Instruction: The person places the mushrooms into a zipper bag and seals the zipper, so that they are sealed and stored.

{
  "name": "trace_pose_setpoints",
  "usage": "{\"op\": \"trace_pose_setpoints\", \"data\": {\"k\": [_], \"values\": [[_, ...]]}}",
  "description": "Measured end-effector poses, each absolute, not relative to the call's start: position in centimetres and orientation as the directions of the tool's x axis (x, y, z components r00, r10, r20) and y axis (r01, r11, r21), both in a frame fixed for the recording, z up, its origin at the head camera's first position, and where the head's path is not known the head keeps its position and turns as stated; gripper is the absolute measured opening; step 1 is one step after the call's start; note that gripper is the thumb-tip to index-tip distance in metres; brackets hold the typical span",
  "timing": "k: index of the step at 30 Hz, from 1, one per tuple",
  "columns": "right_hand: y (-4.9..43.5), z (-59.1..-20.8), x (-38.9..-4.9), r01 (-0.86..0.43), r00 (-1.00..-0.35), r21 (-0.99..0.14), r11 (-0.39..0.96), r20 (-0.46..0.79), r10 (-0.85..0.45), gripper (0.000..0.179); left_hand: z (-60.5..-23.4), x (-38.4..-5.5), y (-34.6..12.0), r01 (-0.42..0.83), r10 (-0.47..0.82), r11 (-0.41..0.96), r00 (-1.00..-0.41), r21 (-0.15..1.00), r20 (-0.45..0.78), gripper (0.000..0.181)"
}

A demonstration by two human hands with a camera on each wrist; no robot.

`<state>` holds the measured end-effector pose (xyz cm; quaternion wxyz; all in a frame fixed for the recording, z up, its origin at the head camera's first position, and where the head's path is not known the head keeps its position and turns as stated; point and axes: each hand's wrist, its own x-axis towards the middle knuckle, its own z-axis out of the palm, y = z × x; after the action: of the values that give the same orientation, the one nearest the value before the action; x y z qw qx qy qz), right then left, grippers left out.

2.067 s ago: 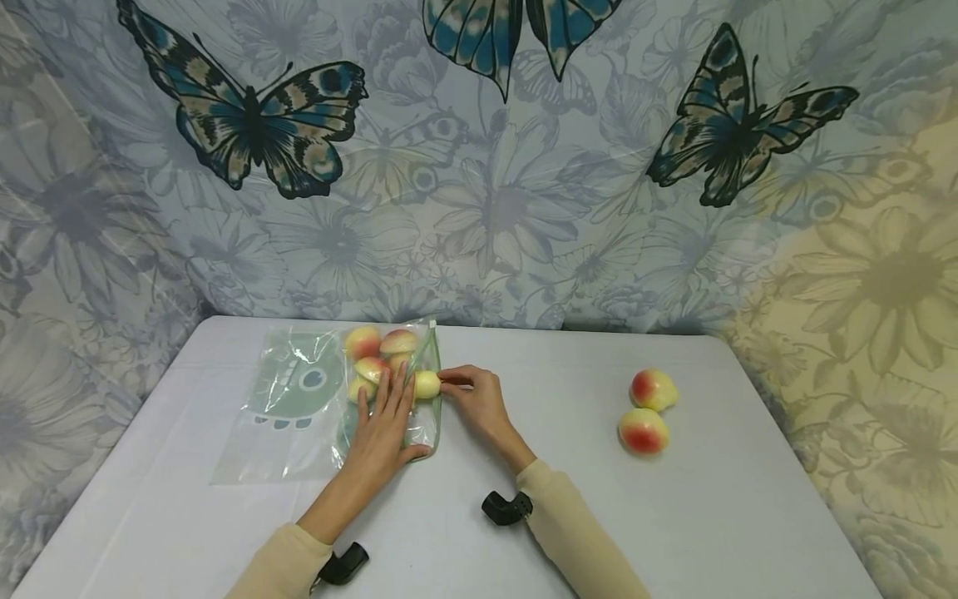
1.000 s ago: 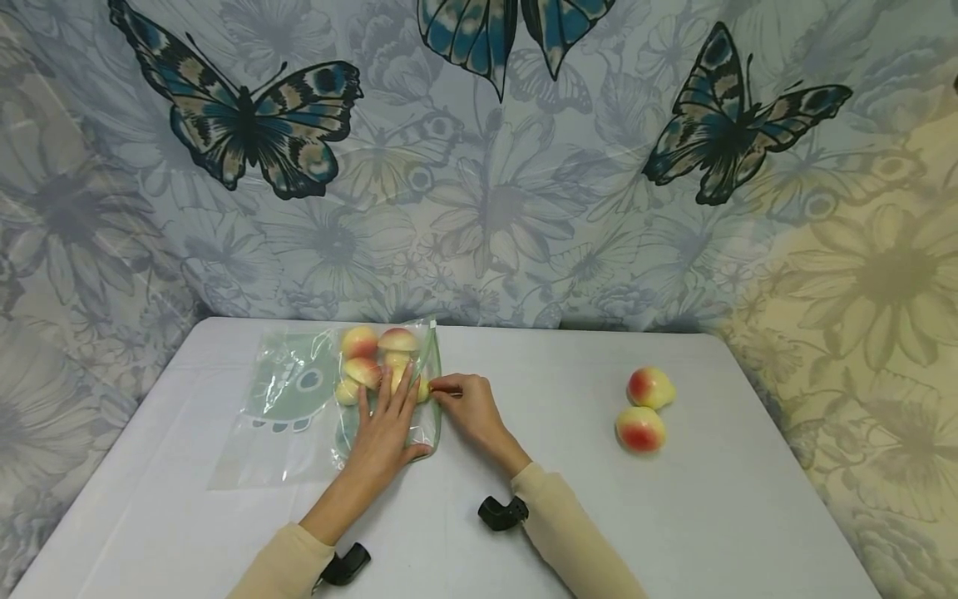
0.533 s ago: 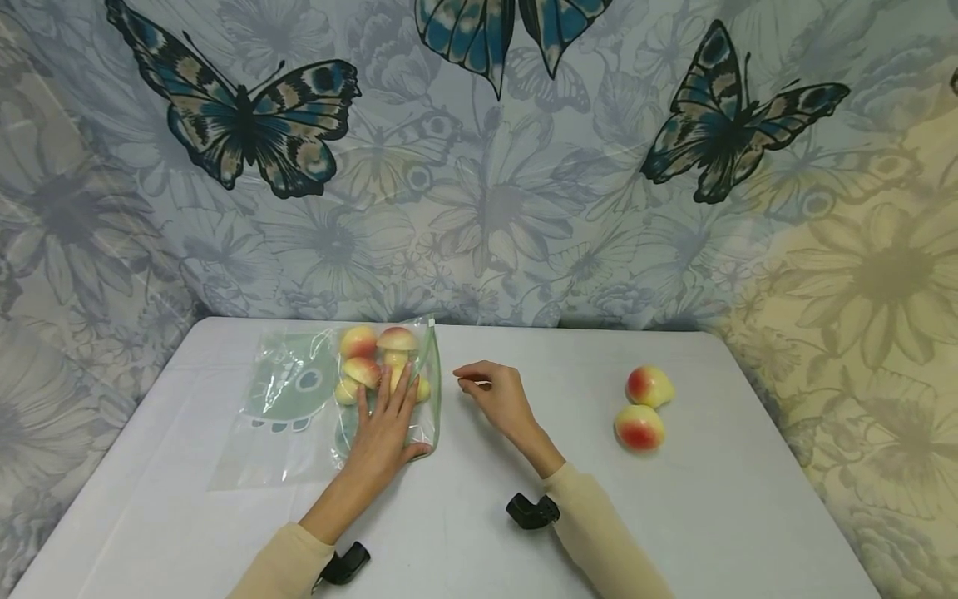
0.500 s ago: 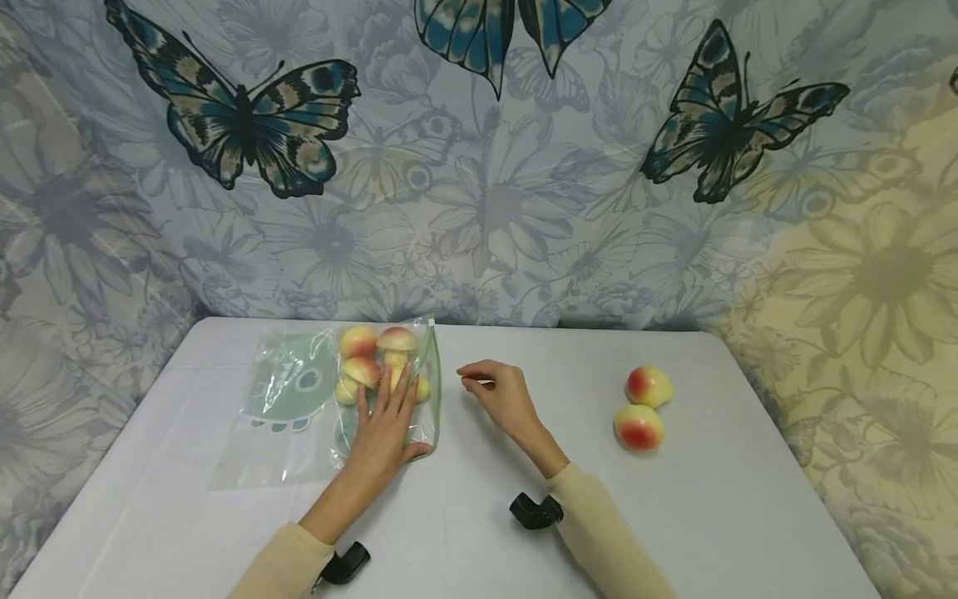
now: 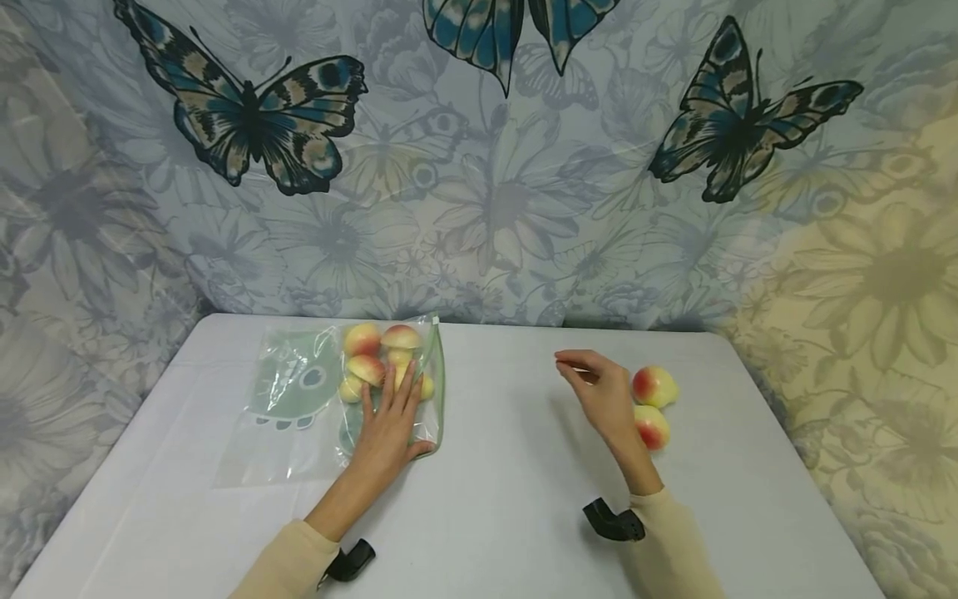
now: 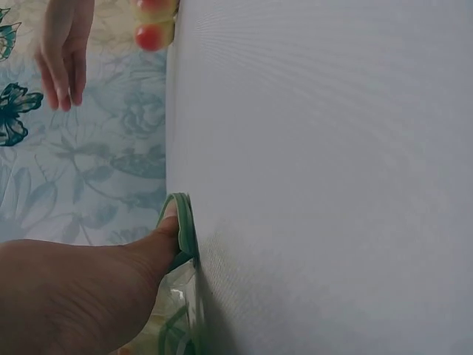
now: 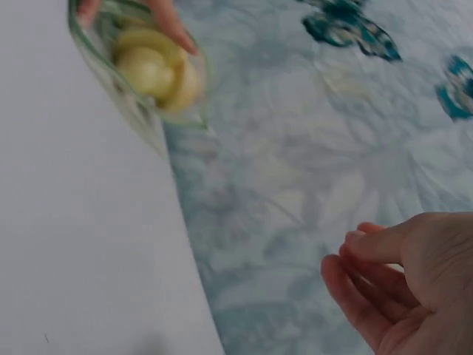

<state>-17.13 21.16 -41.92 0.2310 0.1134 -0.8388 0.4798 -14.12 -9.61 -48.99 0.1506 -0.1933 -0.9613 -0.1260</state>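
A clear zip bag (image 5: 299, 453) with a green monster print and green-edged mouth lies on the table's left half. Several red-and-yellow fruits (image 5: 366, 369), perhaps toys, are inside near its mouth. My left hand (image 5: 383, 437) rests spread over the bag with straight fingers. In the left wrist view its thumb (image 6: 159, 244) reaches into the loop of the green rim (image 6: 185, 233). My right hand (image 5: 602, 395) hovers over the table with loosely bent fingers and holds nothing. Just right of it lie two more fruits, an upper one (image 5: 657, 386) and a lower one (image 5: 653, 428), partly hidden by the wrist.
The white table (image 5: 509, 516) has its far edge close to a butterfly-patterned wall covering (image 5: 494, 208). Black wrist cameras (image 5: 614, 522) stick out from both sleeves. Bare tabletop lies between the bag and the right hand.
My right hand pushed a fruit into the bag's mouth, let go, then moved right toward the two loose fruits. The left hand has stayed on the bag.
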Motion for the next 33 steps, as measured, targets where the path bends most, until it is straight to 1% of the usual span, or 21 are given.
{"op": "trace_pose_setpoints", "data": {"k": [4,9,14,21,23,25,29,33], "values": [[24.0,-41.6,-16.6,-0.344,-0.868,-0.794,0.501,0.473,0.153,0.015,-49.0,-14.0,-9.7,0.406,0.329,0.895,-0.881,0.185,0.340,0.111],[26.9,-41.2,-16.1,-0.266,-0.862,-0.808,0.525,0.443,0.245,0.015,-49.0,-14.1,-9.8,0.405,0.329,0.894,-0.882,0.189,0.337,0.111],[29.7,-41.0,-15.9,-0.208,-0.849,-0.779,0.592,0.445,0.287,0.014,-49.1,-14.2,-9.7,0.406,0.326,0.893,-0.881,0.193,0.344,0.113],[34.4,-41.5,-15.9,-0.130,-0.864,-0.764,0.632,0.400,0.305,0.022,-49.2,-14.3,-9.5,0.399,0.323,0.894,-0.889,0.205,0.323,0.113],[35.6,-41.7,-15.9,-0.128,-0.871,-0.756,0.642,0.396,0.292,0.024,-49.1,-14.3,-9.5,0.398,0.322,0.893,-0.891,0.211,0.319,0.113],[36.8,-42.1,-16.0,-0.150,-0.880,-0.740,0.656,0.403,0.253,0.025,-49.1,-14.3,-9.5,0.397,0.321,0.894,-0.890,0.207,0.323,0.113],[38.9,-43.1,-16.1,-0.219,-0.922,-0.695,0.684,0.378,0.089,0.030,-49.0,-14.2,-9.5,0.397,0.320,0.896,-0.888,0.199,0.330,0.113],[40.3,-44.4,-16.4,-0.239,-0.956,-0.695,0.678,0.290,-0.040,0.042,-49.1,-14.2,-9.6,0.396,0.321,0.898,-0.887,0.190,0.332,0.112]]}}
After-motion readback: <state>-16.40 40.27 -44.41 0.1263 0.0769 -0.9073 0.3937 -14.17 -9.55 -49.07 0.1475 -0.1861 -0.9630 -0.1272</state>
